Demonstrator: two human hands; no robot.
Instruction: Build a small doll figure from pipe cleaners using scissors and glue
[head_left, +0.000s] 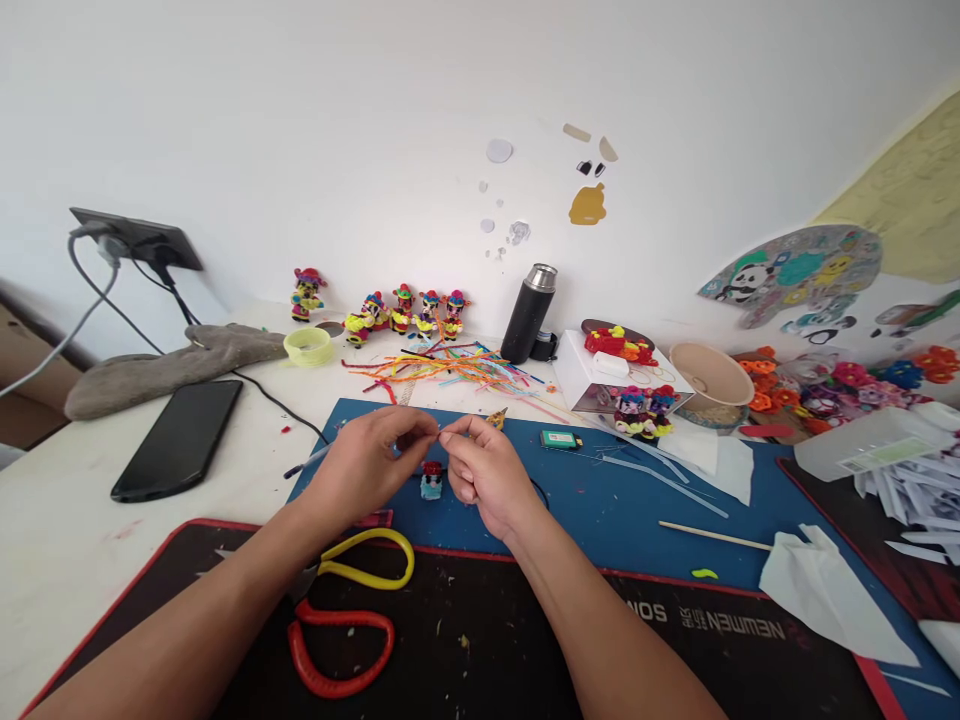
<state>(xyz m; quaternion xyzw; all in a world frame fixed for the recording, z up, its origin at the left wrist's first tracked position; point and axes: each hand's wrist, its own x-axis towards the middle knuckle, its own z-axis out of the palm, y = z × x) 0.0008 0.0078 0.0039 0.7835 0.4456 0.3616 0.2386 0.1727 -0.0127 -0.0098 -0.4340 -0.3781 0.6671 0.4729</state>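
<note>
My left hand [379, 450] and my right hand [484, 470] meet above the blue mat [600, 490], fingertips pinched together. Whatever sits between the fingertips is too small to make out. Just below them, on the mat, stands a small light-blue and red fuzzy figure piece [431, 482], touched by neither hand. Scissors [360, 600] with one yellow and one red handle lie on the black mat [480, 640], their blades partly hidden under my left forearm. A pen [306, 462] lies beside my left wrist.
Coloured pipe cleaners [450, 368] are heaped behind the mat, near several fuzzy figures [405, 312] and a black thermos [529, 315]. To the left is a phone [178, 440]. On the right are a white box [626, 365], a bowl [712, 380], a wooden stick [712, 535] and tissue [825, 585].
</note>
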